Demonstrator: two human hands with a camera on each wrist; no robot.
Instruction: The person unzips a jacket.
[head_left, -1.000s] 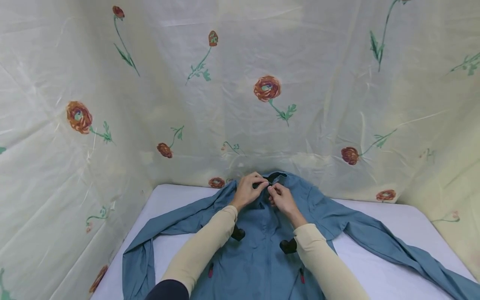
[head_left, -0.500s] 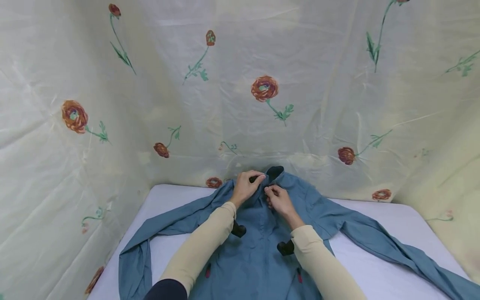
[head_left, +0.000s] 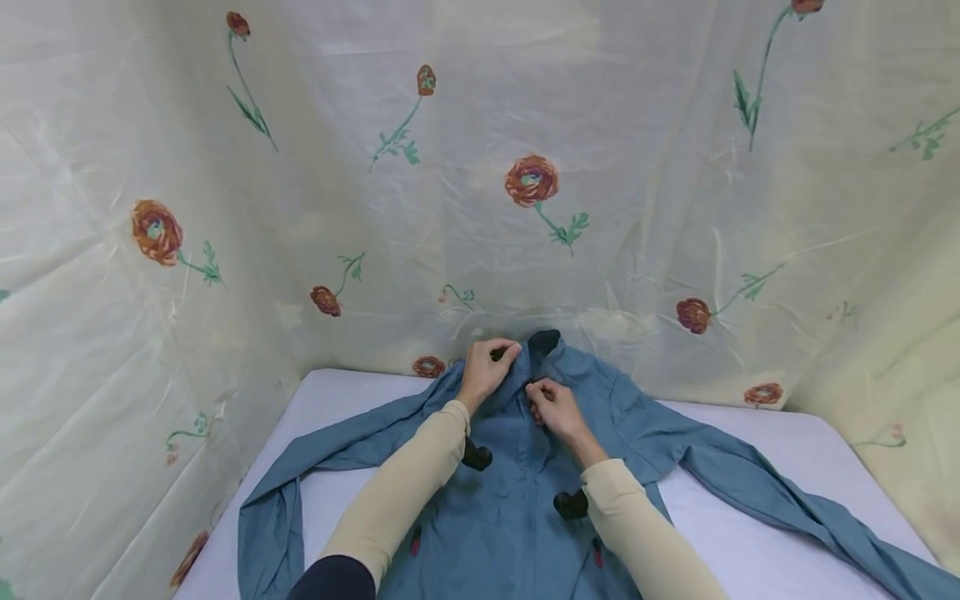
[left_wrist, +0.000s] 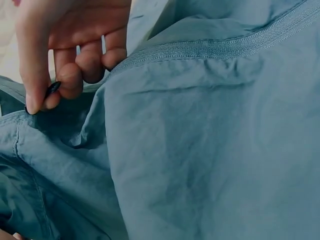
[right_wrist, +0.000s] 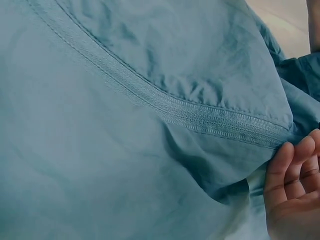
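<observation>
A blue jacket lies spread front up, its dark-lined collar at the far end. My left hand pinches the collar's left edge between thumb and forefinger. Just below it on the right, my right hand pinches a small black zipper pull on the front. In the left wrist view my right hand comes in from the top, its other fingers curled. My right hand's fingers fill the lower right corner of the right wrist view, where the zipper pull is out of sight. A zipper seam runs toward them.
The jacket's sleeves stretch out to both sides over a white-covered table. A flower-patterned cloth hangs behind the table and along both sides. Two red-trimmed pocket zippers show lower on the jacket.
My hands were close together at the collar and have drawn apart. The left has shifted left with the collar edge, and the right slightly down with the zipper pull. The collar opening shows more.
</observation>
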